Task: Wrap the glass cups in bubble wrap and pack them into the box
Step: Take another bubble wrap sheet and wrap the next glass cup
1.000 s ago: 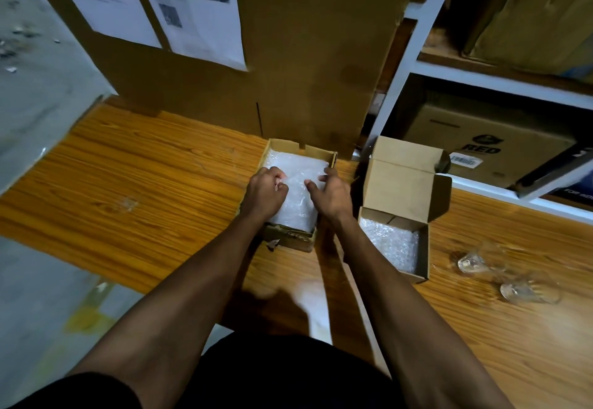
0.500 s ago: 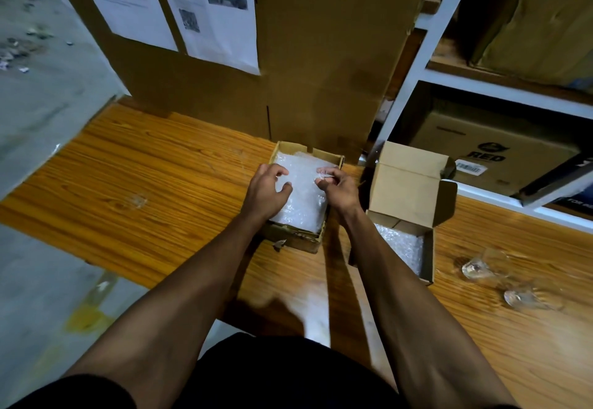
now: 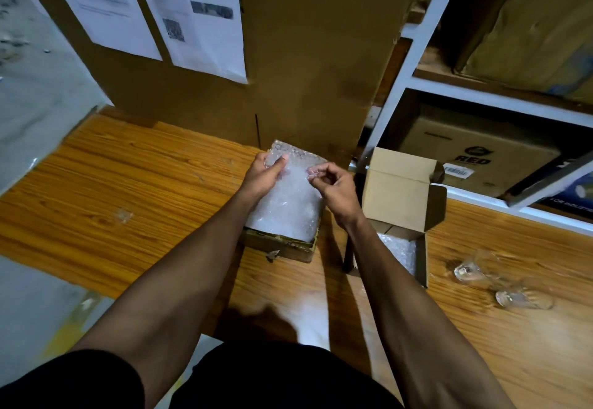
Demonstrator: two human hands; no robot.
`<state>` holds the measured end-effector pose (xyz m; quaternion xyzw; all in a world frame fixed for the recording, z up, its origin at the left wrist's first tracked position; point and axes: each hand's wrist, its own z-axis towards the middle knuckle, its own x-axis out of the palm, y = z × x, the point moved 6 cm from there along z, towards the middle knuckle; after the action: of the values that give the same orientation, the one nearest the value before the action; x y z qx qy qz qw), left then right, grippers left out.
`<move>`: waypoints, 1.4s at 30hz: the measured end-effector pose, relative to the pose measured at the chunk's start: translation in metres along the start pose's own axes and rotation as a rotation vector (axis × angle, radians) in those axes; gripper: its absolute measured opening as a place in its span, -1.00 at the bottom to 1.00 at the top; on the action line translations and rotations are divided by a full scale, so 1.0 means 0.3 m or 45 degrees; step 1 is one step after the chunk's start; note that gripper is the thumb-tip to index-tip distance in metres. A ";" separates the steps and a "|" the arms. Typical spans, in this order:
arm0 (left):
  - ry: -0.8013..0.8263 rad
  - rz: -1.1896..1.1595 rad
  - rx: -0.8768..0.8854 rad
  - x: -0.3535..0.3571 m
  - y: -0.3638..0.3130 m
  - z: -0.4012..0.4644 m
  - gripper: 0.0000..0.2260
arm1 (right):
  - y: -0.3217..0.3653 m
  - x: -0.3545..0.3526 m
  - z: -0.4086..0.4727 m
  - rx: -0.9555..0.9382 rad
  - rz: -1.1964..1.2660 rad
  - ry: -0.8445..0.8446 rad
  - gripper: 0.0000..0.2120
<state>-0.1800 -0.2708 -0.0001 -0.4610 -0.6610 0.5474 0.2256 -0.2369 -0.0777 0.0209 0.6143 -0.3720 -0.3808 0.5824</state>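
Bubble wrap (image 3: pixel 285 203) sheet half out of flat tray (image 3: pixel 278 243), long side running away from body, far end up. Left hand (image 3: pixel 263 175) grips top left corner, fingers curled round it. Right hand (image 3: pixel 335 185) pinches right edge. Glass cups (image 3: pixel 500 283) lie well off right on counter (image 3: pixel 128 190), past open box (image 3: pixel 402 203); right hand nearer.

Both forearms extended forward; left hand (image 3: pixel 263 174) grips with thumb up, right hand (image 3: pixel 333 184) pinches, fingers curled.
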 end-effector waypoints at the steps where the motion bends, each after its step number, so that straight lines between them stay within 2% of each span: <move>1: 0.033 -0.090 0.001 0.002 -0.009 0.005 -0.46 | 0.009 -0.003 0.007 0.001 0.045 -0.004 -0.82; 4: 0.070 -0.245 -0.001 0.001 -0.020 0.036 -0.37 | 0.019 -0.017 0.022 0.082 0.279 -0.057 -0.72; 6: 0.086 -0.332 0.002 0.005 -0.049 0.034 -0.36 | 0.031 -0.020 0.018 0.157 0.444 -0.099 -0.58; 9: 0.135 -0.411 0.063 0.018 -0.103 0.012 -0.36 | 0.057 -0.006 0.004 0.246 0.529 -0.012 -0.45; 11: 0.160 -0.361 0.103 0.023 -0.140 -0.004 -0.48 | 0.073 -0.009 0.000 0.248 0.492 0.051 -0.56; 14: 0.121 -0.273 0.165 0.015 -0.168 -0.018 -0.32 | 0.092 -0.052 0.010 0.205 0.390 -0.022 -0.76; 16: 0.122 -0.261 0.221 0.014 -0.189 -0.038 -0.47 | 0.112 -0.082 0.019 0.174 0.383 -0.066 -0.86; 18: 0.222 -0.269 0.233 0.034 -0.194 -0.059 -0.62 | 0.131 -0.112 0.027 0.139 0.407 -0.108 -0.86; 20: 0.349 -0.211 0.196 0.061 -0.193 -0.093 -0.66 | 0.144 -0.146 0.029 0.119 0.451 -0.154 -0.79; 22: 0.398 -0.111 0.164 0.077 -0.171 -0.099 -0.60 | 0.152 -0.175 0.024 0.123 0.496 -0.185 -0.73; 26: 0.311 -0.031 0.124 0.062 -0.154 -0.107 -0.38 | 0.132 -0.248 0.001 0.189 0.483 -0.185 -0.81; 28: 0.349 0.019 0.126 0.059 -0.166 -0.121 -0.46 | 0.140 -0.275 -0.026 0.247 0.525 -0.131 -0.75; 29: 0.377 0.070 0.137 0.061 -0.179 -0.131 -0.55 | 0.148 -0.290 -0.039 0.265 0.527 -0.089 -0.67; 31: 0.447 0.183 0.171 0.070 -0.204 -0.157 -0.70 | 0.173 -0.323 -0.060 0.292 0.448 -0.007 -0.47; 32: 0.484 0.230 0.181 0.074 -0.213 -0.166 -0.71 | 0.187 -0.338 -0.067 0.305 0.381 0.020 -0.43; 35: 0.593 0.351 0.203 0.098 -0.238 -0.193 -0.67 | 0.205 -0.388 -0.072 0.361 0.163 0.082 -0.48; 39: 0.692 0.447 0.207 0.139 -0.259 -0.225 -0.86 | 0.205 -0.443 -0.078 0.422 -0.119 0.150 -0.55; 42: 0.729 0.496 0.209 0.165 -0.257 -0.247 -0.87 | 0.209 -0.462 -0.098 0.450 -0.344 0.225 -0.55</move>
<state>-0.1719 -0.1884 0.0837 -0.6935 -0.4245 0.4801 0.3292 -0.2712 0.0571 0.0892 0.7819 -0.2950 -0.3288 0.4398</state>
